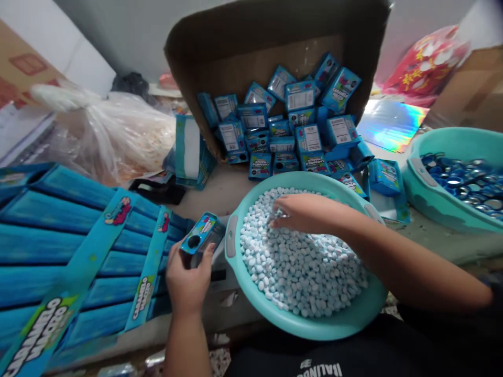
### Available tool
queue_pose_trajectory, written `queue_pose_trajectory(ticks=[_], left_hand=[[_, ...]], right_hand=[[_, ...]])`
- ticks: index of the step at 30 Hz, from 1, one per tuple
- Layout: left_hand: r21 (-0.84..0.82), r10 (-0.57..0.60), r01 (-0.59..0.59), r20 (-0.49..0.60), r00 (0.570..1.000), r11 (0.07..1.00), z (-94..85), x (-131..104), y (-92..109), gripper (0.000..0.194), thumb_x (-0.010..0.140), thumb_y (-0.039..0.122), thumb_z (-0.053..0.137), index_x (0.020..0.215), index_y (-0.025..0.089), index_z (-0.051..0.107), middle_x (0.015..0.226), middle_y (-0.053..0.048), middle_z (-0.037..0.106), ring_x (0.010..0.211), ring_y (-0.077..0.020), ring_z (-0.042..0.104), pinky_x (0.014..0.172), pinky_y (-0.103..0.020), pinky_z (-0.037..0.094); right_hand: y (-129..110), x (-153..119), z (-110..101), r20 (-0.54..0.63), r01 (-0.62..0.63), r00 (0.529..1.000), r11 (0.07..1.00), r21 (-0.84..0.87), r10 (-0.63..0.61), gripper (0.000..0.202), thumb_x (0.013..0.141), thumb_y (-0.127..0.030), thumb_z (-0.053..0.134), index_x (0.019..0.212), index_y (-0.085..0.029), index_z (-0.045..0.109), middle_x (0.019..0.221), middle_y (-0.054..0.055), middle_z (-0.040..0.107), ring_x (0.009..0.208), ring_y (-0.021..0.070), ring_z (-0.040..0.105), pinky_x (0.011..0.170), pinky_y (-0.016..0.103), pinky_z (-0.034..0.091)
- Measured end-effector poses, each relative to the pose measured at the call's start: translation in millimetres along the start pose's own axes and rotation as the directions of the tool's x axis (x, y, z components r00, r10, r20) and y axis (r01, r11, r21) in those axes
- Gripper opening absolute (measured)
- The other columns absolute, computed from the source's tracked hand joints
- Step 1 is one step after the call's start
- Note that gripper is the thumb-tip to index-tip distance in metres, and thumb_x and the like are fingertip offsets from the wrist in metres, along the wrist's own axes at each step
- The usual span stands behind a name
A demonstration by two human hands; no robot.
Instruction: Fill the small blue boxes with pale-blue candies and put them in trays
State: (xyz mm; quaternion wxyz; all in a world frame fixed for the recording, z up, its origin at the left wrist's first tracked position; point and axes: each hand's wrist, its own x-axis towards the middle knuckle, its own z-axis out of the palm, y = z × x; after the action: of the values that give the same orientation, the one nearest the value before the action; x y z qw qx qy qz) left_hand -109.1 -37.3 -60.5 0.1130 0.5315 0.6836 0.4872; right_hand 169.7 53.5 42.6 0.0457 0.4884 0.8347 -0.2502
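Observation:
My left hand point(190, 283) grips a small blue candy box point(202, 233) upright, just left of a turquoise basin point(306, 330). A dark round spot shows on the box's upper face. Small pale blue and white candies point(298, 277) fill much of the basin. Over their far left part, my right hand point(294, 210) reaches in from the right, its fingers curled around a few candies at the surface. Its fingertips are partly hidden among them.
Flat blue printed cartons point(78, 251) lie stacked at left. Behind the basin, a tipped cardboard box point(236, 57) holds many blue candy boxes point(308, 139). A second turquoise basin point(444, 209) with shiny blue-rimmed round pieces stands at right. A knotted clear bag point(126, 131) sits at back left.

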Motion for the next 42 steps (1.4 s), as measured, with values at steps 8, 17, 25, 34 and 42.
queue_pose_trajectory(ticks=[8,17,25,34,42], left_hand=[[-0.39,-0.212,0.234,0.1,0.972,0.89,-0.3,-8.9,-30.1,0.072,0.086,0.061,0.064,0.143,0.02,0.05,0.139,-0.015,0.058,0.131,-0.0284,0.054,0.111,-0.039,0.043],[-0.626,-0.303,0.355,0.193,0.933,0.695,-1.2,-3.3,-37.0,0.08,0.086,0.077,0.047,0.139,0.019,0.057,0.139,-0.016,0.059,0.133,-0.0315,0.054,0.11,-0.042,0.045],[-0.544,-0.202,0.222,0.097,0.975,0.809,-1.9,-10.8,-45.0,0.073,0.092,0.073,0.041,0.132,0.016,0.062,0.138,-0.016,0.061,0.128,-0.0313,0.058,0.112,-0.044,0.043],[-0.421,-0.012,0.046,0.083,0.997,0.906,-2.8,-11.7,-43.3,0.062,0.095,0.066,0.042,0.128,0.017,0.062,0.125,-0.014,0.065,0.12,-0.0293,0.06,0.105,-0.041,0.045],[-0.195,0.086,-0.06,0.128,0.988,0.979,-4.6,-11.7,-53.2,0.05,0.094,0.056,0.053,0.124,0.016,0.06,0.119,-0.014,0.064,0.113,-0.0277,0.061,0.1,-0.041,0.046]], right_hand=[[-4.3,9.7,9.4,0.04,0.121,0.992,0.993,0.014,-0.122,0.033,0.087,-0.041,0.067,0.115,-0.022,0.068,0.121,0.008,0.066,0.095,0.0247,0.064,0.074,0.032,0.045],[5.4,13.7,8.5,0.049,0.073,0.996,0.997,0.008,-0.073,0.012,0.088,-0.024,0.058,0.091,-0.022,0.07,0.091,0.003,0.071,0.076,0.018,0.06,0.064,0.029,0.038],[5.3,14.3,9.1,0.064,0.074,0.995,0.997,-0.019,-0.073,0.012,0.089,-0.026,0.056,0.088,-0.023,0.067,0.09,0.002,0.07,0.074,0.0174,0.058,0.061,0.028,0.036],[5.6,13.0,7.2,0.094,0.071,0.993,0.997,0.021,-0.073,0.019,0.091,-0.037,0.058,0.097,-0.022,0.068,0.096,0.004,0.07,0.076,0.0179,0.058,0.061,0.028,0.036],[7.0,13.3,2.7,0.143,0.052,0.988,0.997,0.053,-0.059,0.017,0.09,-0.034,0.06,0.094,-0.019,0.069,0.095,0.005,0.07,0.077,0.0179,0.058,0.065,0.029,0.036]])
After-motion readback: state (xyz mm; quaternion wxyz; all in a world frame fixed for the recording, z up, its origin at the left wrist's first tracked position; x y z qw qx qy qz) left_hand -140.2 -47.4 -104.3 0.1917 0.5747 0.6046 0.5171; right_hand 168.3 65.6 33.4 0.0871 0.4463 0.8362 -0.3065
